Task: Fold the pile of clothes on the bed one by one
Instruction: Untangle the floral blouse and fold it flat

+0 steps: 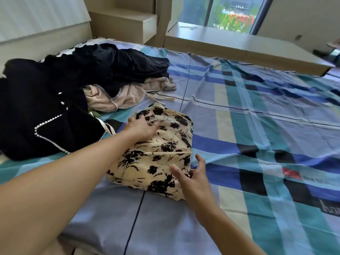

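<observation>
A cream garment with a black flower print (161,150) lies folded into a thick rectangle on the plaid bed sheet (257,126). My left hand (142,128) rests flat on its far left part, fingers spread over the cloth. My right hand (192,178) hovers at its near right corner with relaxed, parted fingers and holds nothing. To the left lies the unfolded pile: a black garment with pearl trim (42,116), more dark clothes (117,67) and a pink knit (114,98).
The sheet stretches wide to the right of the folded garment. A wooden bed frame edge (239,50) runs along the far side, with a wooden step unit (125,23) and a window (233,13) behind it.
</observation>
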A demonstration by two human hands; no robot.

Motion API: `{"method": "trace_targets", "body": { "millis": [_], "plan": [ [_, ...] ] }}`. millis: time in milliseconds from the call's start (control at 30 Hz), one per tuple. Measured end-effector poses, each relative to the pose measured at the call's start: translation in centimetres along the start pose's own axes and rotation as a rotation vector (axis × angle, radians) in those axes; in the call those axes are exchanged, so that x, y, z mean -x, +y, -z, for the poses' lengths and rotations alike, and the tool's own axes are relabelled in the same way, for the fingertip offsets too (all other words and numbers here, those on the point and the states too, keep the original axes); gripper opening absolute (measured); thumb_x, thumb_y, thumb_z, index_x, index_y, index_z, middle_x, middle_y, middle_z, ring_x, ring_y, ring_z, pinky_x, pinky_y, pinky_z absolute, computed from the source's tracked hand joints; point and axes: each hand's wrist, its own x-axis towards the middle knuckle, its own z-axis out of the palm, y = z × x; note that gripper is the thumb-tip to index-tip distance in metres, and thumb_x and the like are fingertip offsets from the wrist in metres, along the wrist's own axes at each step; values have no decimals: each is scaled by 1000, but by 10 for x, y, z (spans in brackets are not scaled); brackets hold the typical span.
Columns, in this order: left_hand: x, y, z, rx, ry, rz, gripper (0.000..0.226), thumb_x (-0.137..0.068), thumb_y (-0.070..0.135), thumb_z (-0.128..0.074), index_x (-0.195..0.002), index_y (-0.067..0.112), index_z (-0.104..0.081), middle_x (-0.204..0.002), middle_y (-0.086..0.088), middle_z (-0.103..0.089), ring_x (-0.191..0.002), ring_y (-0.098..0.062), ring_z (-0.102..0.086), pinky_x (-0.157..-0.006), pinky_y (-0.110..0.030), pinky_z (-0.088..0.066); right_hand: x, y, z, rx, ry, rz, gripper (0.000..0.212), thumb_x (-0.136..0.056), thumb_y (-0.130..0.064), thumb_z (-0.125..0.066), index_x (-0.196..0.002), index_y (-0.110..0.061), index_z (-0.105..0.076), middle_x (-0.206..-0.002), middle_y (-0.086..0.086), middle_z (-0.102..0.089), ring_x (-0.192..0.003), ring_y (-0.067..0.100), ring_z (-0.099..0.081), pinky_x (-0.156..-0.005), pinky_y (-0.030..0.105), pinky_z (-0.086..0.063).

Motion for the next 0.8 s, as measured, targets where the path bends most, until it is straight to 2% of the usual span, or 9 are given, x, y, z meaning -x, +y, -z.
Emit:
{"method": "trace_targets", "body": {
  "millis": [67,133,233,300,367,500,567,667,800],
  "plan": [
    [5,-3,2,-3,-35,-17,91,-95,71,-35,-161,14,-9,-167,-17,-8,-152,-38,-15,-122,-51,-22,-5,-1,-4,-128,-39,-22,80,-83,-17,-80,-144,-31,-31,-118,-5,-70,-107,11,-69,-98,35,-54],
    [14,-2,10,-41,-56,-39,88,-96,69,-39,-157,8,-22,-161,-18,-29,-144,-37,-35,-115,-45,-36,-8,-6,4,-219,-69,-74,73,-81,3,-77,-138,-27,-43,-111,4,-74,-98,18,-73,-88,37,-60],
    [32,4,32,-233,-4,-45,77,-94,71,-42,-134,6,-54,-125,-14,-62,-113,-32,-61,-97,-39,-48,-8,-25,54,-208,-187,-157,63,-81,14,-67,-132,-20,-53,-106,19,-74,-92,33,-74,-79,43,-62],
    [40,13,40,-390,157,-61,77,-93,73,-41,-139,12,-50,-138,-14,-55,-126,-35,-53,-101,-43,-40,-8,-37,106,-136,-353,-203,56,-81,17,-62,-125,-16,-61,-108,23,-73,-91,37,-73,-78,45,-62],
    [47,26,35,-294,220,-245,75,-93,71,-41,-148,20,-40,-152,-12,-40,-141,-33,-36,-112,-47,-34,-12,-43,159,-26,-436,-238,60,-73,11,-73,-126,-16,-64,-113,25,-71,-97,40,-71,-79,44,-62],
    [61,55,-5,-30,44,-692,66,-96,65,-42,-151,30,-40,-158,-1,-33,-146,-21,-27,-117,-47,-31,-20,-16,210,152,-120,-242,98,-37,-16,-99,-127,-16,-61,-98,24,-74,-78,26,-74,-58,25,-58],
    [67,72,-30,-20,-51,-760,63,-98,63,-41,-151,31,-41,-158,0,-35,-145,-19,-31,-118,-41,-30,-23,3,208,117,4,-214,75,-56,-17,-93,-124,-10,-62,-95,22,-75,-77,24,-74,-59,26,-58],
    [65,87,-51,-96,-83,-781,51,-98,61,-43,-136,29,-56,-138,0,-56,-129,-22,-49,-104,-36,-41,-23,20,199,262,101,-109,27,-85,-19,-77,-109,-11,-70,-95,12,-77,-85,23,-74,-76,34,-60],
    [50,83,-55,-135,-29,-791,31,-98,58,-48,-99,30,-61,-106,3,-66,-103,-22,-60,-87,-41,-50,-14,19,196,339,145,-41,16,-93,-25,-69,-90,-9,-72,-80,7,-75,-67,12,-69,-61,23,-54]
  ]
}}
